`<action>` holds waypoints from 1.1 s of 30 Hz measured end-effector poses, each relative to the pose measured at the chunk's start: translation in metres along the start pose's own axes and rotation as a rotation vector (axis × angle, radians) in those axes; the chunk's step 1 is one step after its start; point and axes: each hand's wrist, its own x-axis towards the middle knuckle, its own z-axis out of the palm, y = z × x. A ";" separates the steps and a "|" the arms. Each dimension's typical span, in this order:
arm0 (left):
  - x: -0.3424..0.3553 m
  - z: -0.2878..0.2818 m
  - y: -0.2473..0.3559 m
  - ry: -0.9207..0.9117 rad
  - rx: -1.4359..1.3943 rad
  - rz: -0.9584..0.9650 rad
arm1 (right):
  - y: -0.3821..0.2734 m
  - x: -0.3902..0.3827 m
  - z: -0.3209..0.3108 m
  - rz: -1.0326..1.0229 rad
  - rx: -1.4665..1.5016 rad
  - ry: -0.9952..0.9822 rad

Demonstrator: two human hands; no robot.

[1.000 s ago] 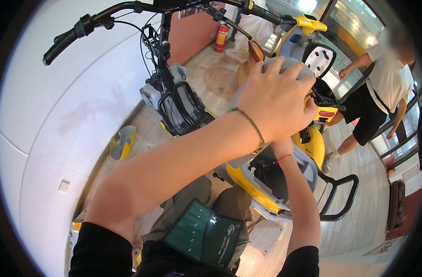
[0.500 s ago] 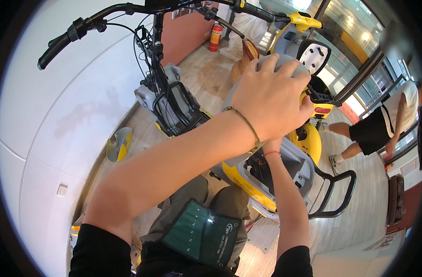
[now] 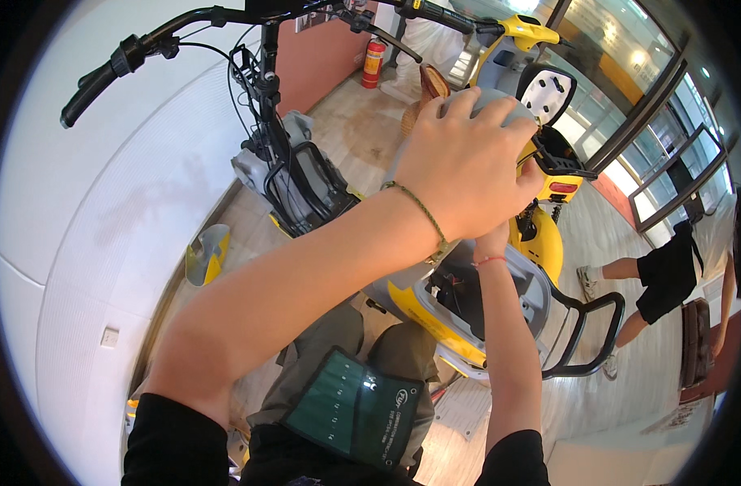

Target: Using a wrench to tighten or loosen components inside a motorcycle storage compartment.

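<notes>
My left hand (image 3: 467, 166) reaches across in front of me, its fingers spread and curled over the top of a raised grey rounded part (image 3: 488, 95), which looks like the seat of a scooter. Most of that part is behind my hand and forearm. My right hand (image 3: 493, 241) is tucked under the left one, close to the raised part's underside; its fingers are hidden. Below both hands lies the scooter's grey, yellow-sided storage compartment (image 3: 535, 298), uncovered, with dark items or wiring inside. A green tool pouch (image 3: 354, 413) rests on my lap.
Black handlebars (image 3: 216, 16) with hanging cables stand ahead on the left. A black tubular rack (image 3: 582, 332) juts to the right. Another yellow scooter (image 3: 540, 239) is beyond. A person in black shorts (image 3: 668, 271) walks at the right. A red fire extinguisher (image 3: 373, 66) stands by the far wall.
The person at the right has walked toward the lower right. My view has shifted slightly. My left hand stays on the raised grey part, and my right hand has moved slightly right and up.
</notes>
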 end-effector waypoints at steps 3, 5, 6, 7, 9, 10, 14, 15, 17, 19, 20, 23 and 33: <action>-0.002 -0.004 -0.006 -0.003 0.028 0.002 | -0.022 -0.036 -0.005 0.100 0.166 0.021; 0.000 -0.003 -0.007 0.011 0.002 0.012 | -0.021 -0.056 -0.028 0.237 0.208 -0.026; 0.000 -0.004 -0.006 0.010 -0.005 0.009 | -0.020 -0.067 -0.036 0.238 0.202 -0.021; 0.001 -0.005 -0.005 0.011 -0.019 0.009 | -0.022 -0.079 -0.044 0.260 0.179 -0.012; 0.000 -0.004 -0.005 0.009 -0.035 0.010 | -0.022 -0.099 -0.053 0.282 0.154 0.000; 0.000 -0.003 -0.005 0.025 -0.037 0.017 | -0.021 -0.107 -0.055 0.302 0.160 0.010; -0.001 -0.003 -0.006 0.034 -0.021 0.020 | -0.017 -0.130 -0.067 0.370 0.173 -0.011; -0.001 -0.004 -0.006 0.033 -0.023 0.022 | -0.019 -0.134 -0.067 0.412 0.194 -0.028; 0.000 -0.006 -0.004 -0.008 -0.039 0.007 | -0.018 -0.137 -0.070 0.391 0.192 -0.047; 0.000 -0.007 -0.003 -0.006 -0.039 0.008 | -0.021 -0.140 -0.070 0.373 0.259 -0.070; 0.000 -0.007 -0.003 -0.004 -0.038 0.007 | -0.019 -0.141 -0.071 0.373 0.260 -0.068; -0.001 -0.007 -0.003 0.006 -0.029 0.014 | -0.016 -0.141 -0.070 0.373 0.278 -0.130; -0.002 -0.008 -0.004 0.017 -0.034 0.038 | -0.020 -0.141 -0.058 0.433 0.141 -0.097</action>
